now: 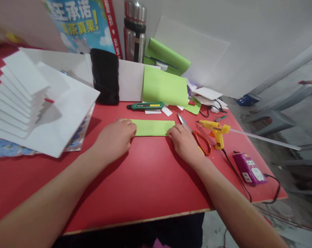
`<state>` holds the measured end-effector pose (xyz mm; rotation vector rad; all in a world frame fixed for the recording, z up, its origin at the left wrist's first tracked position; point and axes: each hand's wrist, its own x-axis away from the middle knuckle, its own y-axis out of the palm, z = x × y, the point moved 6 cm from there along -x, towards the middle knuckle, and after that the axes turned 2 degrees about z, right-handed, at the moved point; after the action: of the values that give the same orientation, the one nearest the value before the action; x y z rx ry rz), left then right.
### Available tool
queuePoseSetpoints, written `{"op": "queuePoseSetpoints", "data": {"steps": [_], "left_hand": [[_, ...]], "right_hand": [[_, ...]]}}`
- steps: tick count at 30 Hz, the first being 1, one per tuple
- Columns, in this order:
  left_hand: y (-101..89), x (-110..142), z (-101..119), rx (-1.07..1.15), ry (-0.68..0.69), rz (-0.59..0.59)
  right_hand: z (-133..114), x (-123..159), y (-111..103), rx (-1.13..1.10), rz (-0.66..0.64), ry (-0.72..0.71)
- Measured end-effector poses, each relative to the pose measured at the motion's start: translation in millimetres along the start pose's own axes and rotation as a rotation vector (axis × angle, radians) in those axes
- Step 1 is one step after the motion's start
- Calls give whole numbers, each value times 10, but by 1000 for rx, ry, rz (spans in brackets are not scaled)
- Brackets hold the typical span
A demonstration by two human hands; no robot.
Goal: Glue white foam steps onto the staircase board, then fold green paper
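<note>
A light green strip of paper or foam sheet (153, 127) lies flat on the red table, long side across my view. My left hand (117, 137) is closed on its left end, fingers curled over the edge. At the right end my right hand (183, 140) grips it with bent fingers. Just beyond my right hand are scissors (204, 143) with red handles, partly hidden by it. Behind the strip lies a green utility knife (145, 106). A yellow hot glue gun (215, 131) with a long glue stick rests to the right.
White folded card pieces (16, 100) lie on white board at the left. A black phone (105, 76) leans at the back beside a steel flask (134, 34). Larger green sheets (165, 86) and scraps lie behind. A purple power box (249, 168) with cords sits near the table's right edge.
</note>
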<state>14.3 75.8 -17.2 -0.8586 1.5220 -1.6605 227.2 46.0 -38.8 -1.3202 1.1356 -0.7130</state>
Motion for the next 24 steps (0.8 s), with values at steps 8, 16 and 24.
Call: {"op": "queuePoseSetpoints", "data": {"steps": [8,16,24], "left_hand": [[6,-22,-80,124,-10,28],[4,-36,-110,261,-31,23],[17,-37,-101,234,-8,23]], "right_hand": [[127,-58,7,-161,-19,35],[235,-150,6,-368,-53,41],[274,-198,-19,-513,-83,119]]}}
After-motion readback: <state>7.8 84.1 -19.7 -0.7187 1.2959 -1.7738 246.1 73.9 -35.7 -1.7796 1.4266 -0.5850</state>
